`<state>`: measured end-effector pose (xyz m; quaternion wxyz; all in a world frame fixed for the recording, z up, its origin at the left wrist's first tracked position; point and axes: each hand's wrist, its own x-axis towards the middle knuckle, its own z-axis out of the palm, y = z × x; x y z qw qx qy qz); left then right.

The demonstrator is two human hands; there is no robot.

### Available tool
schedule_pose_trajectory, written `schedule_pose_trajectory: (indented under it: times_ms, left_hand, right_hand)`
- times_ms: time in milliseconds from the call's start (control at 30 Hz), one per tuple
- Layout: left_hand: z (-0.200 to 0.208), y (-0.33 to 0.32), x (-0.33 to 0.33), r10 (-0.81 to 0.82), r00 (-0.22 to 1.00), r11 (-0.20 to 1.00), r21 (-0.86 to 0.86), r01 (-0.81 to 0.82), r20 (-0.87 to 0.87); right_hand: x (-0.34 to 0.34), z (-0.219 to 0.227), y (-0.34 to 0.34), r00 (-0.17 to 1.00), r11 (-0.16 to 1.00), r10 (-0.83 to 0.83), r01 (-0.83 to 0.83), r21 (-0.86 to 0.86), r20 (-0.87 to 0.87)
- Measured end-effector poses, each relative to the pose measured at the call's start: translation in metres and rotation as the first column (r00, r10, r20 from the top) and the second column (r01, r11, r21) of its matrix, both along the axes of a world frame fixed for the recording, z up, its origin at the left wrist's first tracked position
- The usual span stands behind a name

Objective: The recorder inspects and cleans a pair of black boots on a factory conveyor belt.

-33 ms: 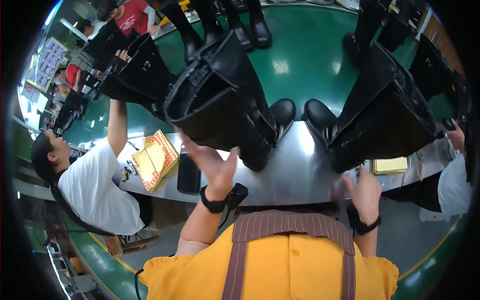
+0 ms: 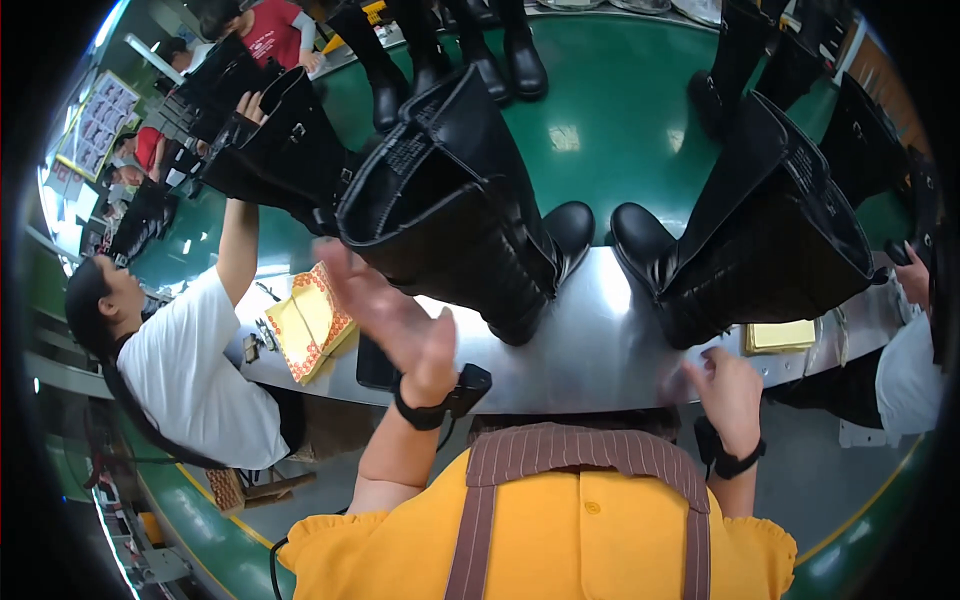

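Note:
Two tall black leather boots stand before me on the metal table edge. The left boot (image 2: pixel 450 225) leans toward the left, its wide shaft opening facing me. The right boot (image 2: pixel 750 235) leans to the right. My left hand (image 2: pixel 395 325) is open, its fingers stretched out and blurred beside the left boot's shaft, over a dark phone (image 2: pixel 375 366). Whether the fingertips touch the leather cannot be told. Below the right boot's heel, my right hand (image 2: pixel 730 400) has its thumb apart from loosely bent fingers and nothing visible in it.
A yellow and orange patterned paper pad (image 2: pixel 308 325) lies left of the phone, and a yellow stack (image 2: pixel 780 335) lies right. A co-worker (image 2: pixel 195 370) at left grips another black boot (image 2: pixel 280 150). More boots (image 2: pixel 480 50) stand across the green surface (image 2: pixel 600 130).
My left hand has moved left, away from the left boot's lower shaft, and now covers more of the phone. My right hand has dropped slightly, with its fingers more bent.

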<state>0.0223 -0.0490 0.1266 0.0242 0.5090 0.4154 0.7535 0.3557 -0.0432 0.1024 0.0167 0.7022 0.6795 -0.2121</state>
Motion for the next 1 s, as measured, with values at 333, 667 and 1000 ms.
schedule_pose_trajectory:
  times_ms: [333, 667, 1000]
  left_hand:
    - [0.128, -0.043, 0.016, -0.161, 0.572, 0.954, -0.276, -0.121, -0.805]
    - [0.101, -0.038, 0.010, 0.352, 0.598, 0.909, 0.111, -0.401, -0.720]
    - [-0.025, 0.004, 0.024, -0.102, 0.995, 0.900, -0.425, 0.100, 0.018]
  right_hand:
    - [-0.118, 0.008, 0.067, 0.330, 0.916, 0.401, -0.138, 0.376, -0.855]
    - [-0.165, 0.002, 0.091, 0.520, 0.935, 0.355, -0.184, 0.304, -0.777]
    - [-0.145, -0.032, 0.088, 0.356, 0.896, 0.445, -0.168, 0.412, -0.822]
